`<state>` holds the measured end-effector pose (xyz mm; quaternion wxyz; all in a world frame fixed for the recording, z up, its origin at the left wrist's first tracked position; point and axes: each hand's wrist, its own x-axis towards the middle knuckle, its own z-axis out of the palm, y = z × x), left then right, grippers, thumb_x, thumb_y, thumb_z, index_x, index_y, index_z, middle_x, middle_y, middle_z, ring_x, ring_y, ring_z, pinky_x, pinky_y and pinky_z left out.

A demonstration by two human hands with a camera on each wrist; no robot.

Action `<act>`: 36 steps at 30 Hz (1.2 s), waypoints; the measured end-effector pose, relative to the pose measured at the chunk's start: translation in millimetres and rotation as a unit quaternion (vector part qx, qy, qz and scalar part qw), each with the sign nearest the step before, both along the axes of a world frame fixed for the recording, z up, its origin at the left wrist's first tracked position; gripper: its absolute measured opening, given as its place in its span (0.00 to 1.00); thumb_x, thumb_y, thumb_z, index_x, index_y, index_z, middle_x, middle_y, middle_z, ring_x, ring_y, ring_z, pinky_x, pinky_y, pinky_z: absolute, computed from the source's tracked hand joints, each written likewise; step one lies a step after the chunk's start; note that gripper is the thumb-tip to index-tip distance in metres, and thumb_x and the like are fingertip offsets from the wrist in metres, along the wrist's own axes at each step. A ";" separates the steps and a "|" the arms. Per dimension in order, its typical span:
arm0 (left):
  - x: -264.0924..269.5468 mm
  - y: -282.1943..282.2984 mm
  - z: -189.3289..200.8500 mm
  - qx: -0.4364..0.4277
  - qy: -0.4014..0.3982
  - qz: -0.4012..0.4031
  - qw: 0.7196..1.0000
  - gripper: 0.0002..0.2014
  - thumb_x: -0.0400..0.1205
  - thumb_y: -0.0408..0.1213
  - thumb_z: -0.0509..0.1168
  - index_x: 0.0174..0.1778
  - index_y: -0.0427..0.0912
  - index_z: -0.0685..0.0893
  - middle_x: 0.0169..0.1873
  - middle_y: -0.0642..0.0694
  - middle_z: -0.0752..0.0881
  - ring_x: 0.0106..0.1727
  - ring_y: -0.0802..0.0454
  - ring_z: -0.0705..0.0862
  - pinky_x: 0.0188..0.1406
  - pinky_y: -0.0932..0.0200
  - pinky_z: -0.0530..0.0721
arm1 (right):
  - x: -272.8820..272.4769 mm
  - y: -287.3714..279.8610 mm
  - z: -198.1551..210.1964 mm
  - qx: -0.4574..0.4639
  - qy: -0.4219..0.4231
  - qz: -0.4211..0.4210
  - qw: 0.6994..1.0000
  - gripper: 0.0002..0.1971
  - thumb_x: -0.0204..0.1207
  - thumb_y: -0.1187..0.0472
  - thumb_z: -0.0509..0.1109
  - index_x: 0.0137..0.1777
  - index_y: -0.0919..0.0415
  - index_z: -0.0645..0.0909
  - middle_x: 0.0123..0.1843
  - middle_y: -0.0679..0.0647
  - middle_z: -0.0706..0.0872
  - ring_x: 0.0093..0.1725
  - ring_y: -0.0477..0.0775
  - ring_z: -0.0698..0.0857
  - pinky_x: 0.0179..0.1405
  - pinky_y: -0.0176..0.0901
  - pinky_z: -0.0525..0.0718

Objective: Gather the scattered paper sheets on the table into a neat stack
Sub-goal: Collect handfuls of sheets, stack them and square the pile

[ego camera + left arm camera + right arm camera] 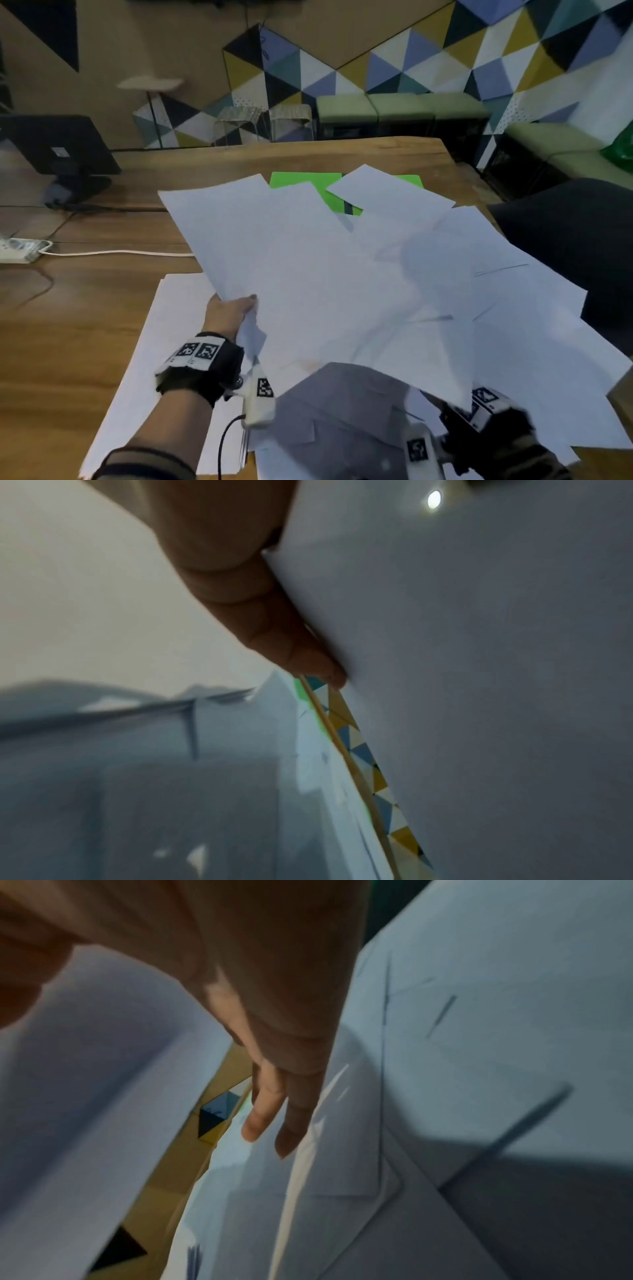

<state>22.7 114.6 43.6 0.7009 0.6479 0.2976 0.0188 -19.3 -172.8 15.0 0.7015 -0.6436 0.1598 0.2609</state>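
Pinching lifted paper sheets (308, 274), left hand (229, 313), right hand (274, 1031) beneath, fingers (263, 1110) straight

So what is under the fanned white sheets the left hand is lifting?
Under the lifted white sheets, more white sheets on the wooden table, the right hand with fingers straight, and part of a bright green sheet. The rest of the green sheet is covered.

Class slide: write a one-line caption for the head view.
Left hand grips a fan of lifted white sheets above more paper on the wooden table.
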 end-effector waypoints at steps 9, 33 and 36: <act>-22.5 6.2 -35.3 0.027 0.076 -0.029 0.996 0.06 0.75 0.19 0.65 0.45 0.31 0.82 0.39 0.38 0.85 0.45 0.40 0.82 0.47 0.50 0.78 | -3.1 -39.7 -10.8 0.165 0.027 -0.238 0.957 0.32 0.56 0.33 0.73 0.48 0.60 0.86 0.39 0.62 0.90 0.37 0.62 0.88 0.44 0.53 0.80; -28.6 9.6 -50.9 0.065 0.148 -0.177 0.971 0.09 0.75 0.21 0.70 0.32 0.38 0.82 0.24 0.47 0.84 0.38 0.46 0.79 0.39 0.62 0.81 | 9.1 -34.9 -36.7 -0.178 0.016 -0.041 0.983 0.17 0.70 0.83 0.55 0.57 0.79 0.77 0.49 0.66 0.83 0.50 0.61 0.79 0.51 0.50 0.75; -35.3 1.3 -56.3 0.058 0.156 -0.181 0.969 0.18 0.62 0.24 0.76 0.42 0.42 0.78 0.43 0.37 0.85 0.50 0.40 0.84 0.55 0.45 0.84 | 5.5 -30.8 -43.7 -0.197 0.010 -0.032 0.980 0.18 0.69 0.81 0.55 0.56 0.74 0.79 0.52 0.69 0.85 0.52 0.62 0.79 0.52 0.50 0.76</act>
